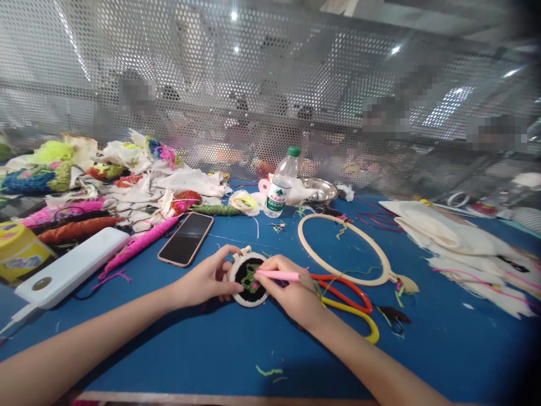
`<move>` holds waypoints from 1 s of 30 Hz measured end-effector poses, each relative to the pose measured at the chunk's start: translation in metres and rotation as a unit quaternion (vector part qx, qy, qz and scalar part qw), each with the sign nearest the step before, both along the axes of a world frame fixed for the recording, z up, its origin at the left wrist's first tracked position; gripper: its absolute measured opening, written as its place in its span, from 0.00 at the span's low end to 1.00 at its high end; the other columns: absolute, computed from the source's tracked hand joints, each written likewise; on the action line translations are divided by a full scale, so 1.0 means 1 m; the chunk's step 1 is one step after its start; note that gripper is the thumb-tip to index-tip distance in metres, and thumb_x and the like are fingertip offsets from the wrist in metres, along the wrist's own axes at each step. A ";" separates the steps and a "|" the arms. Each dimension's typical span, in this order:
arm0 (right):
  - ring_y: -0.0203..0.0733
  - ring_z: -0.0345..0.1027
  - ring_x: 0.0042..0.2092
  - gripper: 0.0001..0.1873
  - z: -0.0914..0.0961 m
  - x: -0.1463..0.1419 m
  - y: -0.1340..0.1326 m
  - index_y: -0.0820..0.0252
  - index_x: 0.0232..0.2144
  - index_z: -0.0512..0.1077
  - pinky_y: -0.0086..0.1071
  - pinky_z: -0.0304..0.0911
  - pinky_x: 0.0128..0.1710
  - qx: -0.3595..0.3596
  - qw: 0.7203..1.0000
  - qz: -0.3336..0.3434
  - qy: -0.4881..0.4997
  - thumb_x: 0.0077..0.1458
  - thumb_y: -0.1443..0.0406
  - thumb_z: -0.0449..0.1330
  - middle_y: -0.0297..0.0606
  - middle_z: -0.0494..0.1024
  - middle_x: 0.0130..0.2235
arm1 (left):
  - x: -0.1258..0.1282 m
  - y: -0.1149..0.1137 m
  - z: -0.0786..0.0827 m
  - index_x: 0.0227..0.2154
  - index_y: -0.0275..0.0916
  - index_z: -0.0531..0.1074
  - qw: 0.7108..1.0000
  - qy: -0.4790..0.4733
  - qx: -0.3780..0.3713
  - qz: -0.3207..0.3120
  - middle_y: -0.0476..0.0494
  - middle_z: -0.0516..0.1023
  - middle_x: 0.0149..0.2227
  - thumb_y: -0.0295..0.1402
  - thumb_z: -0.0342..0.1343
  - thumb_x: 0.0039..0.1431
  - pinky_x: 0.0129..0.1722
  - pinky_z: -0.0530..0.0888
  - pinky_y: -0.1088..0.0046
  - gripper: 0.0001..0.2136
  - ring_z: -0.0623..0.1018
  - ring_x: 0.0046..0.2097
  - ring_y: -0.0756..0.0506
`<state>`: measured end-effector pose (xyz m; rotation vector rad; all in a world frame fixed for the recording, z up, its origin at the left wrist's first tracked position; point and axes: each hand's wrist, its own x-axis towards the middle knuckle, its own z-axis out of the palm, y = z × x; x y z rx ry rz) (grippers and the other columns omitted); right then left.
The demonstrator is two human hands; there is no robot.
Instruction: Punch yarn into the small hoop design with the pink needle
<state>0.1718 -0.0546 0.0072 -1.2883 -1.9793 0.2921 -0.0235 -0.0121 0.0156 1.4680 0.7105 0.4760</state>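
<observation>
A: What's nearest on the blue surface (203, 349)?

B: A green thread scrap (269, 371), lying by itself. Beyond it come both hands, with a small hoop (250, 305) between them.

A: How far along does the work look?

B: Part-way, I'd judge. Green loops (249, 285) wander over the middle of the black cloth (239, 274), with a pink spot (255, 286) among them. Black is bare around the edge, though the right hand hides some of it.

A: And where's the hoop against each hand?

B: The left hand (213, 275) is clamped on its left rim, thumb on the front. The right hand (291, 290) is over its right side, fingers pinched together on a pink pen-like tool (283, 276). They cover the tip, so I can't tell whether it touches the cloth.

A: Farther off?

B: A red handle (359, 299) and a yellow handle (374, 330) just right of that hand, a phone (186, 239) off to the left, then a larger hoop (385, 265), a bottle (279, 192), and the perforated screen (253, 73) behind everything.
</observation>
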 end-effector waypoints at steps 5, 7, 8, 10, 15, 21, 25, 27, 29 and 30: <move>0.36 0.69 0.32 0.04 -0.002 0.003 -0.004 0.57 0.26 0.64 0.28 0.63 0.32 -0.006 0.998 0.033 0.046 0.53 0.65 0.54 0.34 0.74 0.29 | -0.004 0.005 -0.002 0.56 0.44 0.42 0.999 0.004 -0.026 -0.022 0.56 0.69 0.24 0.30 0.61 0.44 0.22 0.69 0.78 0.40 0.71 0.22 0.53; 0.36 0.69 0.31 0.04 -0.001 0.003 -0.005 0.57 0.26 0.64 0.28 0.63 0.31 0.016 0.998 0.047 0.027 0.53 0.66 0.53 0.35 0.73 0.29 | -0.004 0.005 -0.003 0.57 0.45 0.43 0.999 0.003 -0.025 -0.029 0.55 0.69 0.24 0.30 0.61 0.44 0.22 0.69 0.78 0.40 0.71 0.22 0.53; 0.36 0.69 0.31 0.03 -0.001 0.004 -0.005 0.57 0.27 0.64 0.28 0.63 0.31 0.032 0.998 0.053 0.011 0.53 0.67 0.53 0.35 0.73 0.28 | -0.004 0.005 -0.004 0.57 0.45 0.44 0.999 0.003 -0.024 -0.029 0.55 0.69 0.24 0.30 0.62 0.43 0.22 0.69 0.78 0.40 0.71 0.22 0.53; 0.35 0.68 0.30 0.03 0.000 0.004 -0.006 0.57 0.27 0.65 0.28 0.63 0.31 0.067 0.995 0.070 -0.023 0.52 0.68 0.53 0.35 0.73 0.28 | -0.004 0.005 -0.004 0.56 0.44 0.45 0.999 0.008 -0.021 -0.025 0.56 0.69 0.23 0.31 0.62 0.43 0.21 0.69 0.78 0.39 0.71 0.21 0.53; 0.36 0.70 0.31 0.03 -0.001 0.005 -0.006 0.57 0.27 0.63 0.28 0.65 0.31 0.130 0.987 0.091 -0.040 0.52 0.69 0.53 0.36 0.73 0.27 | -0.003 0.003 -0.001 0.55 0.43 0.46 1.000 0.026 -0.007 -0.015 0.56 0.68 0.22 0.32 0.62 0.43 0.20 0.68 0.78 0.38 0.70 0.21 0.52; 0.36 0.71 0.30 0.06 -0.001 0.005 -0.008 0.57 0.27 0.60 0.27 0.66 0.29 0.164 0.982 0.090 -0.023 0.51 0.71 0.54 0.35 0.74 0.27 | -0.003 0.002 -0.001 0.54 0.42 0.46 0.999 0.028 -0.011 -0.016 0.56 0.68 0.22 0.32 0.61 0.44 0.21 0.68 0.77 0.37 0.70 0.21 0.52; 0.35 0.72 0.30 0.06 0.000 0.005 -0.009 0.57 0.27 0.60 0.26 0.66 0.28 0.172 0.981 0.086 -0.024 0.51 0.71 0.54 0.35 0.74 0.27 | -0.002 0.003 -0.002 0.54 0.41 0.45 0.999 0.037 -0.006 -0.010 0.56 0.68 0.21 0.31 0.61 0.44 0.20 0.68 0.77 0.37 0.70 0.20 0.52; 0.36 0.72 0.30 0.06 0.000 0.004 -0.009 0.57 0.27 0.60 0.26 0.67 0.28 0.170 0.982 0.084 -0.026 0.51 0.71 0.54 0.35 0.74 0.27 | -0.002 0.003 -0.002 0.54 0.41 0.45 0.999 0.037 -0.005 -0.010 0.56 0.68 0.21 0.31 0.61 0.44 0.20 0.68 0.77 0.37 0.70 0.20 0.52; 0.36 0.72 0.31 0.06 0.001 0.004 -0.009 0.57 0.27 0.60 0.26 0.67 0.28 0.166 0.982 0.088 -0.021 0.51 0.71 0.55 0.35 0.74 0.27 | -0.002 0.002 -0.002 0.54 0.42 0.45 0.999 0.033 -0.008 -0.010 0.56 0.68 0.22 0.30 0.61 0.44 0.20 0.68 0.77 0.37 0.70 0.20 0.52; 0.36 0.72 0.31 0.06 0.001 0.005 -0.009 0.57 0.27 0.60 0.27 0.67 0.29 0.163 0.982 0.092 -0.016 0.51 0.71 0.55 0.35 0.74 0.26 | -0.002 0.002 -0.002 0.54 0.42 0.45 0.999 0.031 -0.010 -0.010 0.56 0.68 0.22 0.30 0.60 0.44 0.20 0.68 0.77 0.36 0.70 0.21 0.52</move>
